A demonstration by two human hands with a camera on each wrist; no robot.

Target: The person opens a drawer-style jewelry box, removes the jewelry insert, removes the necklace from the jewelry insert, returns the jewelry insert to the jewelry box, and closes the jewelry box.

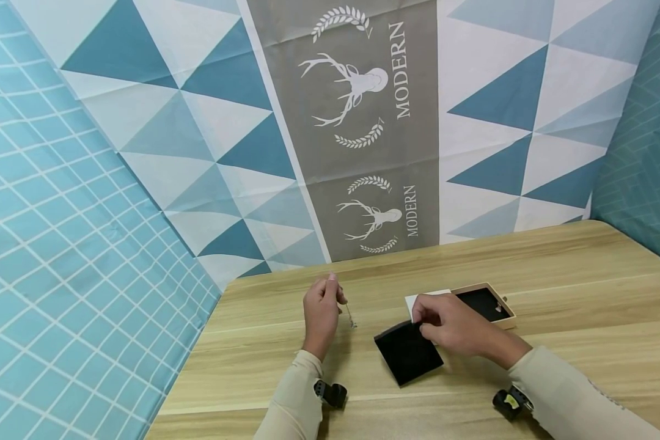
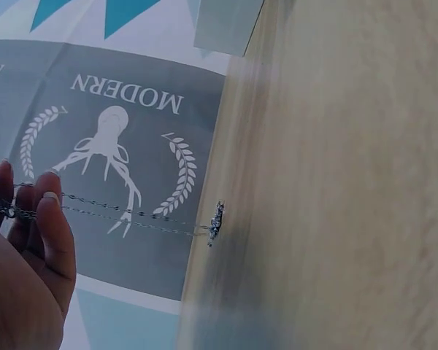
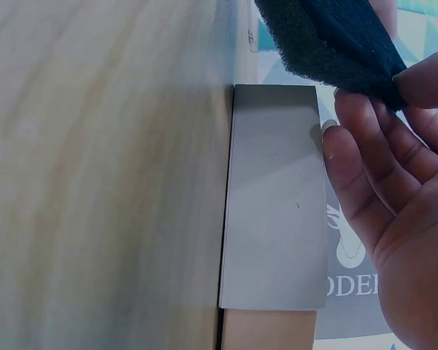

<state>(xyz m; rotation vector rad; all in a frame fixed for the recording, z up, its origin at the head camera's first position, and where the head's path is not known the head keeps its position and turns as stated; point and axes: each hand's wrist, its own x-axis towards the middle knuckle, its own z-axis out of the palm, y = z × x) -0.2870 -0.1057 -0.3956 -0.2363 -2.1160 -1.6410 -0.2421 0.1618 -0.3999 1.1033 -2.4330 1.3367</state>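
My left hand is raised over the table and pinches a fine chain necklace. From its fingers the doubled chain hangs down, and a small glittering pendant dangles at the lower end, close over the wood. Further right, my right hand pinches one corner of a thin black square pad between thumb and fingers. The pad is tilted, and its edge looks fuzzy in the right wrist view. Right behind that hand lies a white box sleeve, partly hidden by it in the head view.
A small drawer box with a tan rim and black lining sticks out of the sleeve's right side, a small tab at its end. Everything stands on a wooden table. Patterned sheets rise behind the table's back edge.
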